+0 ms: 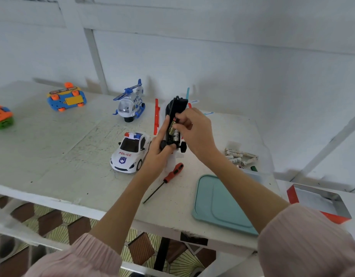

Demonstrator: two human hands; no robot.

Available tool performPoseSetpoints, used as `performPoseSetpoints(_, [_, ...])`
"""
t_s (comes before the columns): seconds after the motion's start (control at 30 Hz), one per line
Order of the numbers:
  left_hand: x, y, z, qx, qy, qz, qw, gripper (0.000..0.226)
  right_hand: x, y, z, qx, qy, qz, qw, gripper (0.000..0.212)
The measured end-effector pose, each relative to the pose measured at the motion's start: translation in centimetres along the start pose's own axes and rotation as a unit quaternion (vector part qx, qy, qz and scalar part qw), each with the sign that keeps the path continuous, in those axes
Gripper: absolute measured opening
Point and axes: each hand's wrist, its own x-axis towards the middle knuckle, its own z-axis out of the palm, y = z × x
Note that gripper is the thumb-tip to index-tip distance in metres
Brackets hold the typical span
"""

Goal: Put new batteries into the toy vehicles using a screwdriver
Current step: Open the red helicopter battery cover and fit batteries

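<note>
My left hand (159, 154) grips an upturned toy plane (175, 108), its black underside and open battery bay facing me. My right hand (194, 129) pinches a black and gold battery (172, 125) that sits tilted in the bay beside a silver one (176, 136). A red-handled screwdriver (168, 177) lies on the white table (62, 148) just below my hands. Several loose white batteries (240, 156) are piled to the right. A police car (130, 152), a blue-white helicopter (129, 103) and an upturned blue-orange car (66, 97) stand on the table.
A teal tray (220, 208) lies at the table's front right edge. A red and grey box (320, 202) sits on a ledge at far right. An orange-green toy (1, 115) shows at the left edge. A white wall stands behind.
</note>
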Motion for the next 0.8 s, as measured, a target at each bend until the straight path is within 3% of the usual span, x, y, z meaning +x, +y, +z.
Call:
performPoseSetpoints(0.23, [0.2,-0.2,0.0,-0.012,0.013,-0.004,1.000,0.071,-0.2,0.8,0.2,0.006,-0.018,-0.032,0.999,0.006])
performPoseSetpoints(0.37, [0.2,-0.2,-0.1,-0.025,0.015,-0.002,1.000,0.071,-0.2,1.5,0.2,-0.018,-0.024,-0.074,0.997,0.018])
performPoseSetpoints(0.47, [0.2,-0.1,-0.1,-0.030,0.009,0.000,1.000,0.071,-0.3,1.8,0.5,-0.037,-0.036,-0.096,0.994,0.009])
performPoseSetpoints(0.8, [0.0,-0.2,-0.3,-0.038,0.018,-0.001,0.999,0.073,-0.1,1.2,1.1,-0.055,-0.061,-0.088,0.993,0.014])
